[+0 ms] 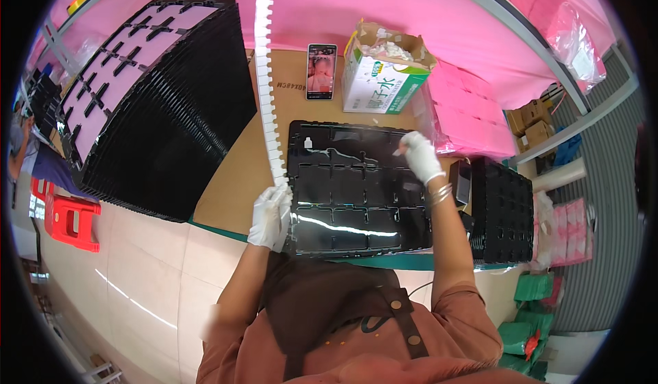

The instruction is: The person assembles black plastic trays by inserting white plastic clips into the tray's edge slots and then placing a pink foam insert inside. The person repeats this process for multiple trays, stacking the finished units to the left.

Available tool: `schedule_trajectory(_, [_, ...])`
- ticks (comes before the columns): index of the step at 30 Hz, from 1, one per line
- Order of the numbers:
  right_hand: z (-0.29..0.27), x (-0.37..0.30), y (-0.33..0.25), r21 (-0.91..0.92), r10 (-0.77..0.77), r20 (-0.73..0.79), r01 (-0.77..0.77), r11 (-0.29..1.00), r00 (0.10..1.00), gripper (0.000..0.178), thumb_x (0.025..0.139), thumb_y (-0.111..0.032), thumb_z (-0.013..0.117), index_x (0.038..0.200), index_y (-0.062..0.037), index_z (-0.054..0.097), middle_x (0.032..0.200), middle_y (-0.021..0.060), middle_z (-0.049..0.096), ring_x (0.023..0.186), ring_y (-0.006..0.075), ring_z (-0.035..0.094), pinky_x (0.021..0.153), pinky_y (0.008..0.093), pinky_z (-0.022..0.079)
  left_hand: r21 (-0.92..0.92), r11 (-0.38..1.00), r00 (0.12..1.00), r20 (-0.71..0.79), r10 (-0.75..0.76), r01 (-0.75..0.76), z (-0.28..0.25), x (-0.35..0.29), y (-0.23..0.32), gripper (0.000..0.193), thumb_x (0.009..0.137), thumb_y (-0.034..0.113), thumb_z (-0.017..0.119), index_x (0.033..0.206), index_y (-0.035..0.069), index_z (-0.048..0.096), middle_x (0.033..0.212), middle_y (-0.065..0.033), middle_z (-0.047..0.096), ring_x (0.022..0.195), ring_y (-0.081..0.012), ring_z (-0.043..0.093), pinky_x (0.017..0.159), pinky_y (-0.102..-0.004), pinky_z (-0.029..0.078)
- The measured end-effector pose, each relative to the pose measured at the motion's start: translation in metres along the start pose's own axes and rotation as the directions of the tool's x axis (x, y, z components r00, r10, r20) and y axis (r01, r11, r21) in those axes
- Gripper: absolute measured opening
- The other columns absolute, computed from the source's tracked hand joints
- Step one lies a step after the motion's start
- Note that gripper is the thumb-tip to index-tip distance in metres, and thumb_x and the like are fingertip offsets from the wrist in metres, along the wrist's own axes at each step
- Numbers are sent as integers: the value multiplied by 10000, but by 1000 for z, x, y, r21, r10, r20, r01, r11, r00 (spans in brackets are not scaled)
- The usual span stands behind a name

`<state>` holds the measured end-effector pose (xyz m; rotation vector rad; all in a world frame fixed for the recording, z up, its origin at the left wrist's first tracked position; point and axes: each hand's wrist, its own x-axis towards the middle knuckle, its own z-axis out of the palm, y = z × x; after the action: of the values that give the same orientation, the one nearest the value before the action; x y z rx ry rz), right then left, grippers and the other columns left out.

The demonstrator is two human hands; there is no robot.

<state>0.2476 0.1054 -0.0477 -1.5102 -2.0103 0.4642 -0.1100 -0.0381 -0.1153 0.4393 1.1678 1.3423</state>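
Left of the black tray (349, 177), the white strip (264, 89) is pinched by the left hand (270, 213) — fingers of the right hand (421, 156), over the tray, too blurred to tell — and might be torn if tugged.

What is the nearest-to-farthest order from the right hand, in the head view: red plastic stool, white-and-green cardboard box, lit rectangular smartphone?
1. Cardboard box, ahead-left of the right hand.
2. Smartphone, left of the box.
3. Plastic stool, far left, off the table.
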Motion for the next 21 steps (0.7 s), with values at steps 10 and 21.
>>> schedule_trajectory(10, [6, 23, 65, -302, 35, 68, -12, 953, 997, 233, 622, 15, 791, 755, -27, 604, 892, 179, 600, 856, 367, 607, 746, 427, 504, -13, 998, 998, 16, -57, 57, -4, -2, 8, 199, 966, 185, 612, 1040, 4, 578, 918, -79, 612, 724, -83, 566, 618, -199, 457])
schedule_trajectory(21, [-6, 27, 75, -336, -7, 222, 84, 938, 975, 237, 683, 25, 763, 837, -6, 585, 956, 194, 588, 864, 356, 603, 753, 399, 511, -37, 998, 999, -3, -42, 42, 2, -2, 12, 208, 959, 195, 623, 1048, 13, 579, 878, -60, 615, 684, -89, 566, 588, -202, 456])
